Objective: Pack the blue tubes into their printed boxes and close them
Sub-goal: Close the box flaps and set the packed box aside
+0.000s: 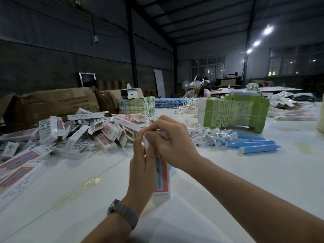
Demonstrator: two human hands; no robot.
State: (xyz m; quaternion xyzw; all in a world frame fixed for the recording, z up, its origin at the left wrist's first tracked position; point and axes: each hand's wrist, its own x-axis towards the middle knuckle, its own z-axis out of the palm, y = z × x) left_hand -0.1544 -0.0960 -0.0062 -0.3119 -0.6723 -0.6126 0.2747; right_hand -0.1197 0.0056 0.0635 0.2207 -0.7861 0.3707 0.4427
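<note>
A printed box, white with a red panel and a blue tube picture, stands upright over the white table. My left hand grips its side. My right hand curls over the box's top end, fingers pinching at the flap there. Whether a tube is inside is hidden. Loose blue tubes lie on the table to the right. A heap of printed boxes lies to the left.
Small clear-wrapped packets lie beside the tubes. A green strapped bundle stands behind them and a checked bundle further back. Brown cartons sit at the far left. Another person with a headset sits across the table.
</note>
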